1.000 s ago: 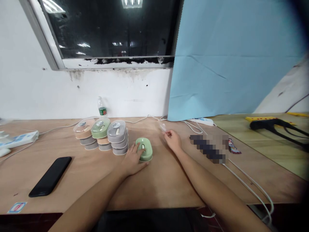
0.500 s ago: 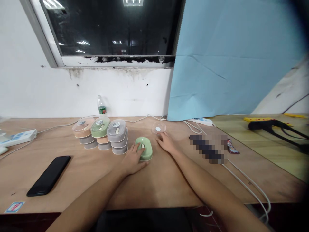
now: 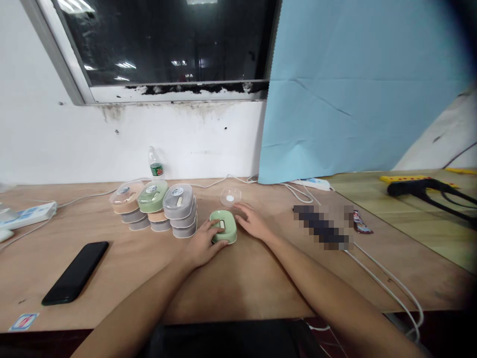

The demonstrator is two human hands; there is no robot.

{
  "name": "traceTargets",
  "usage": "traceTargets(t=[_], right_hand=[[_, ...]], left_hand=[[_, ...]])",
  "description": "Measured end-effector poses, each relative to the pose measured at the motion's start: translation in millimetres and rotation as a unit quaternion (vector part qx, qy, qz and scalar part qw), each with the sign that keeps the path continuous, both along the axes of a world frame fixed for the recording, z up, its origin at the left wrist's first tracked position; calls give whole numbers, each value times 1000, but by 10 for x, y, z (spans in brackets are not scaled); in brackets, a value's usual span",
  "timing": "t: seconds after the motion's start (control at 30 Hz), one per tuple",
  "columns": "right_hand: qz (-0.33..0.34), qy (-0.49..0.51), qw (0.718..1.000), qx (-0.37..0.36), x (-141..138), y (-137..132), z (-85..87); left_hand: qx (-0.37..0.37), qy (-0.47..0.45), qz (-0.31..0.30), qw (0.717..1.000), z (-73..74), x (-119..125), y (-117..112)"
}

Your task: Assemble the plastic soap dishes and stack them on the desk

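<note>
A small light-green plastic box [image 3: 227, 233] with a pale clip on its top stands on the table in front of me. My left hand [image 3: 204, 243] holds it from the left, fingers over its top and side, thumb along its near edge. Just behind the box lies a clear lid [image 3: 225, 197] with a round white label. My right hand [image 3: 255, 223] is open to the right of the box, fingers stretched toward the lid. Its fingertips are by the lid's near right edge; whether they touch, I cannot tell.
To the left are stacked similar boxes with clear lids: grey ones [image 3: 182, 213], a green one [image 3: 151, 201] and a peach one [image 3: 122, 201]. A black phone [image 3: 76, 272] lies front left. A bottle [image 3: 155, 164] stands behind; cables, a power strip [image 3: 313, 184] and a wrapper [image 3: 361, 222] lie right.
The clear lid has slid left to behind the green box, and my right hand has moved left with it. My left hand's fingers have drawn closer around the box.
</note>
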State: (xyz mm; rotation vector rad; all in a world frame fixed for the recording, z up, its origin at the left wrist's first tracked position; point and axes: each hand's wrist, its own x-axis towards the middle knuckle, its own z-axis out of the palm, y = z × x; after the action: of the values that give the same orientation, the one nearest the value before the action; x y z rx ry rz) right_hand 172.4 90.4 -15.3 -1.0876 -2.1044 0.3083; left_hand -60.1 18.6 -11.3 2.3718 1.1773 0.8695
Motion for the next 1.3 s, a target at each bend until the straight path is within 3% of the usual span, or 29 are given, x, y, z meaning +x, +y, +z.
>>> traceTargets(t=[0.17, 0.4, 0.67, 0.8, 0.97, 1.1, 1.3], right_hand=[[46, 29, 998, -18, -36, -73, 36], [-23, 84, 996, -30, -46, -41, -35], [-12, -47, 998, 27, -72, -65, 10], [2, -66, 996, 61, -57, -56, 17], [-74, -19, 996, 38, 15, 13, -22], [-140, 87, 986, -18, 134, 164, -63], [-269, 280, 917, -87, 384, 378, -111]], left_hand=[[-18, -111, 13, 994, 10, 25, 14], [-23, -232, 17, 972, 28, 36, 14], [-35, -257, 36, 965, -1, 28, 54], [-11, -302, 47, 952, 18, 18, 72], [60, -313, 65, 946, 39, -33, 72], [90, -314, 51, 944, 56, -58, 33], [76, -209, -5, 975, 98, -67, -34]])
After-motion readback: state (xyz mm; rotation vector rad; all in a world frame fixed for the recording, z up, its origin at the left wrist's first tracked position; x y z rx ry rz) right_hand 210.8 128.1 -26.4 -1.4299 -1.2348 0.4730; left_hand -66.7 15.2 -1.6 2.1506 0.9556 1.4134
